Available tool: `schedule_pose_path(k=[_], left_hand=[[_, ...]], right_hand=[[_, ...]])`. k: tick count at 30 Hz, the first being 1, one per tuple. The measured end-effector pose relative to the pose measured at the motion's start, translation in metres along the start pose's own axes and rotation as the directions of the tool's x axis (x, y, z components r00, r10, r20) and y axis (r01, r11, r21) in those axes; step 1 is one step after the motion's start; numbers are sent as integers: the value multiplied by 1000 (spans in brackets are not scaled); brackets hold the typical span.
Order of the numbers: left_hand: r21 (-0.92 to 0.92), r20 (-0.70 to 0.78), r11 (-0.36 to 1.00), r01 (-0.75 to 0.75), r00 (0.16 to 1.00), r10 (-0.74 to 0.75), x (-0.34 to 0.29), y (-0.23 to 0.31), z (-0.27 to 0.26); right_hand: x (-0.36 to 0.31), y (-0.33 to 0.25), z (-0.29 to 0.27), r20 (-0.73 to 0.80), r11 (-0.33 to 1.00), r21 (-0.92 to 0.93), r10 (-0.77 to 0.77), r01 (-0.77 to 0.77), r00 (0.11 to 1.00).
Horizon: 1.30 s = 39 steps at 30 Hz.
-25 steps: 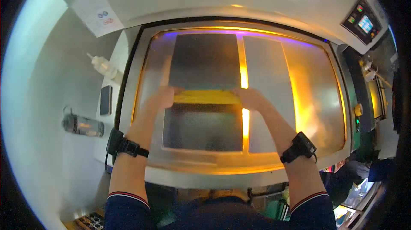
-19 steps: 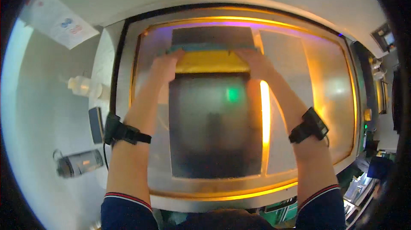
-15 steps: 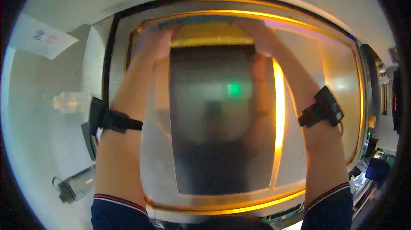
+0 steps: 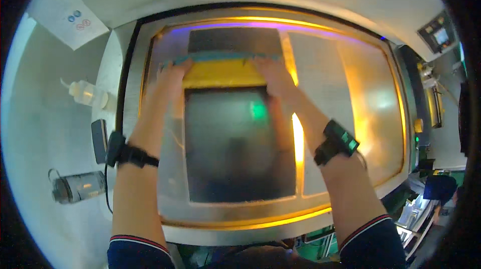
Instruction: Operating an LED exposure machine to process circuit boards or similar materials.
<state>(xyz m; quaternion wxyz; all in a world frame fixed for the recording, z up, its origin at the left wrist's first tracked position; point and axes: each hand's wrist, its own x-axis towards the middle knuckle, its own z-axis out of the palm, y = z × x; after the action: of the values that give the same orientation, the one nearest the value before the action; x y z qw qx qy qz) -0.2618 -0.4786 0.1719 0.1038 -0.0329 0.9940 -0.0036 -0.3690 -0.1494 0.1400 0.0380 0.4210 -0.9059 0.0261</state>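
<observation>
A wide yellow bar [image 4: 223, 72] with a bluish strip along its far edge lies crosswise over a dark rectangular panel [image 4: 240, 169]; its exact kind is unclear. My left hand [image 4: 176, 72] grips its left end, and my right hand [image 4: 271, 74] is closed on its right end. Fingers on both hands are blurred and partly hidden behind the bar. Dark panel surface shows beyond the bar as well as on the near side, where a green light reflects. Around the panel is a large shiny framed surface [image 4: 320, 169] with orange light along its rim.
To the left stand a translucent bottle [image 4: 87, 93], a dark phone-like slab [image 4: 99, 141] and a clear lidded bottle [image 4: 80, 187]. A printed sheet [image 4: 70, 16] hangs at the upper left. A small control panel [image 4: 439, 33] is on the right wall. Wristbands with devices circle both forearms.
Both hands have drawn the yellow bar toward me, baring a dark strip of panel beyond it. The view has also shifted, bringing the control panel at the upper right into sight.
</observation>
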Motion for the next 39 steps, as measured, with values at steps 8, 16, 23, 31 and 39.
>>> schedule_pose_path(k=[8,16,23,31,39], left_hand=[[-143,72,977,-160,983,171,-390,142,49],[-137,404,970,-203,882,241,-426,175,15],[-19,169,996,-86,982,88,-292,132,15],[-13,-53,998,-55,997,54,46,90,-14],[-61,-195,979,-195,964,180,188,77,-25]], right_hand=[[-368,-146,-111,483,918,361,-333,162,810],[-429,-174,-126,318,935,355,-146,26,937],[-287,-113,-70,142,990,113,-98,82,985],[-27,102,-16,160,998,-63,-3,13,987],[78,206,-20,34,991,135,14,-19,999]])
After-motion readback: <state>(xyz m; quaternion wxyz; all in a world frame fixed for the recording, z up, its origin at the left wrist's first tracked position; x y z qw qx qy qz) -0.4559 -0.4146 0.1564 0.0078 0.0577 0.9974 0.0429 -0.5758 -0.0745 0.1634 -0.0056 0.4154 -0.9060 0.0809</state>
